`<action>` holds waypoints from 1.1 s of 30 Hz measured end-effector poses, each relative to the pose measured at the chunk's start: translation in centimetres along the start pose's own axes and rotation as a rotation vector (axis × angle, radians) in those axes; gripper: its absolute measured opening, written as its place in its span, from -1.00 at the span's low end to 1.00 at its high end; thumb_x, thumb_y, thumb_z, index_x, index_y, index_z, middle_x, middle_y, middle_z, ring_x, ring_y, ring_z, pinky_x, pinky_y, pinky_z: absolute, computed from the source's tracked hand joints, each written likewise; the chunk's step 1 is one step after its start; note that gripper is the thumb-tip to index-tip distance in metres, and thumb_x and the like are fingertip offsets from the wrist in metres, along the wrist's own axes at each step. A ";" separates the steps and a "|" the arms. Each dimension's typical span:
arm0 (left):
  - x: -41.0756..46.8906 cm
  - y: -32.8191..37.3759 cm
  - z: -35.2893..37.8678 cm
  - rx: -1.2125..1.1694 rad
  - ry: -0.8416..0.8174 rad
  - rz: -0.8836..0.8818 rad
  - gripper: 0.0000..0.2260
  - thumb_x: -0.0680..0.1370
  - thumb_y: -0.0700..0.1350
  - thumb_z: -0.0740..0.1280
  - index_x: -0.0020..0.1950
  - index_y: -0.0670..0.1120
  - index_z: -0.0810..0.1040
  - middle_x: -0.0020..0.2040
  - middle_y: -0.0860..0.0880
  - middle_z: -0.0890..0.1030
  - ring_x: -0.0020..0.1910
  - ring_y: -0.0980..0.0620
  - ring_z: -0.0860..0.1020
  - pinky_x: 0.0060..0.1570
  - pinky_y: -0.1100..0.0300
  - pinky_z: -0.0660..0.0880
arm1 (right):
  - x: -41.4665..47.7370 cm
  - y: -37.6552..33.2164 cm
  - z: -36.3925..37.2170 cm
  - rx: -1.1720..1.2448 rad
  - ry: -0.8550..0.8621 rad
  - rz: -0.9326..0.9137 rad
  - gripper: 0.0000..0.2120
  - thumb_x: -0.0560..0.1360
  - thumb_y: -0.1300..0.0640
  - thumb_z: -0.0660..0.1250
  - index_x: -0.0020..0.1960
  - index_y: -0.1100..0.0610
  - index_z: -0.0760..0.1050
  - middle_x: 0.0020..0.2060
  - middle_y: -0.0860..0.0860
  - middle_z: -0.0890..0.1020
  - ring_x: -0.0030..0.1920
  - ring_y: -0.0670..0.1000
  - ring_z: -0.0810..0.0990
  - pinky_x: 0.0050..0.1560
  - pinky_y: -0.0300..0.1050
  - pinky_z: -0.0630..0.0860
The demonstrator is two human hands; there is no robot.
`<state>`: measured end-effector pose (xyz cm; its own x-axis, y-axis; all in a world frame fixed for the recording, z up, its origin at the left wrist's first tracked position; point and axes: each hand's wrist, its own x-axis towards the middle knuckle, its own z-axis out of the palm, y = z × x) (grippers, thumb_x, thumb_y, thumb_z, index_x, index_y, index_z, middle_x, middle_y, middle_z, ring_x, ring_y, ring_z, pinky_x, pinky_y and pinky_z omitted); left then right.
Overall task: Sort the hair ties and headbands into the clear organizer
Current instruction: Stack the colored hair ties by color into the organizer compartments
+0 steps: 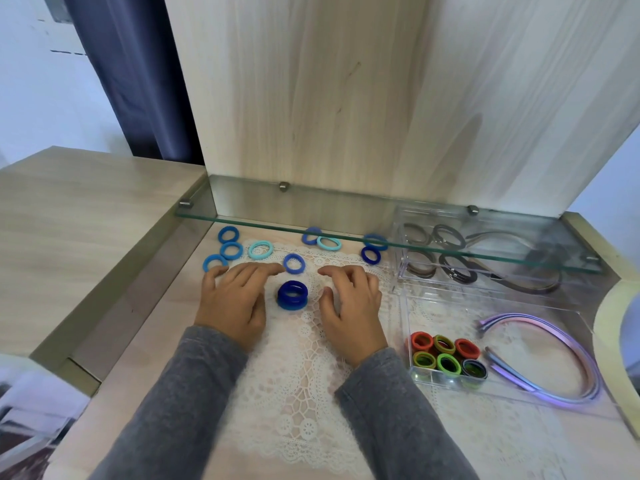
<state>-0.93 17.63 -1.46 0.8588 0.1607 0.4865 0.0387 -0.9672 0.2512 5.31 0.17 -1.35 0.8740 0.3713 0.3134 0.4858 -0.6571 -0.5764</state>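
both hands hover mid-frame, fingers loosely spread, grasping nothing: left hand and right hand flank a dark blue hair tie stack; clear organizer sits at right.

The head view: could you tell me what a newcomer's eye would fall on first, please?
A stack of dark blue hair ties sits on the lace mat between the left hand and right hand, neither holding anything. To the right, the clear organizer holds red and green ties beside pastel headbands.
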 end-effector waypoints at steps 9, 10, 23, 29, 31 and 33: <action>0.4 -0.4 0.9 -0.083 -0.009 -0.123 -0.54 0.42 -0.37 0.24 0.27 -0.04 0.48 0.21 0.00 0.57 0.22 -0.02 0.50 0.31 0.01 0.26 | -0.5 -0.4 0.1 -0.125 -0.097 -0.207 -0.66 0.48 0.18 0.20 0.19 -0.13 0.47 0.25 0.01 0.34 0.25 0.04 0.24 0.22 -0.03 0.23; 0.4 -0.4 0.9 -0.081 -0.009 -0.117 -0.55 0.43 -0.37 0.25 0.27 -0.04 0.48 0.21 0.00 0.57 0.22 -0.02 0.50 0.31 0.01 0.27 | -0.5 -0.5 0.1 -0.146 -0.098 -0.220 -0.67 0.48 0.17 0.20 0.18 -0.12 0.48 0.25 0.02 0.35 0.25 0.05 0.24 0.22 -0.01 0.24; 0.3 0.2 -0.2 0.105 0.037 0.025 -0.65 0.37 -0.14 0.14 0.07 0.00 0.59 0.01 0.03 0.65 0.03 -0.03 0.59 0.10 -0.01 0.40 | -1.3 -1.4 -1.4 -0.275 -0.204 -0.280 -0.71 0.44 0.12 0.22 0.14 -0.02 0.51 0.21 0.00 0.34 0.25 0.06 0.21 0.22 -0.05 0.13; 0.0 0.7 -0.5 0.262 0.154 0.238 -0.69 0.29 -0.22 0.27 -0.04 -0.01 0.65 -0.12 0.03 0.68 -0.10 -0.07 0.62 0.04 0.04 0.29 | -1.1 -2.2 -3.3 -0.375 -0.343 -0.300 -0.68 0.48 0.08 0.24 0.22 -0.06 0.49 0.23 -0.02 0.31 0.25 0.06 0.18 0.22 -0.04 0.12; -0.2 0.9 -0.6 0.289 0.118 0.247 -0.65 0.32 -0.19 0.18 -0.03 0.00 0.67 -0.14 0.02 0.69 -0.11 -0.07 0.63 0.04 0.04 0.27 | -0.8 -2.5 -3.9 -0.404 -0.392 -0.303 -0.70 0.50 0.06 0.27 0.22 -0.07 0.51 0.22 -0.02 0.32 0.25 0.07 0.19 0.21 -0.03 0.13; -0.6 1.2 -0.7 0.271 0.036 0.205 -0.57 0.30 -0.18 0.11 0.00 0.04 0.67 -0.16 0.03 0.70 -0.08 -0.05 0.65 0.07 0.03 0.25 | -0.6 -2.8 -4.3 -0.429 -0.421 -0.314 -0.71 0.50 0.03 0.31 0.22 -0.07 0.52 0.21 -0.01 0.33 0.25 0.08 0.19 0.23 -0.03 0.14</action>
<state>-1.74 16.47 -0.86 0.8443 -0.0399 0.5344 0.0058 -0.9965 -0.0835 3.49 -1.04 3.36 0.6557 0.7536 0.0460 0.7521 -0.6465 -0.1279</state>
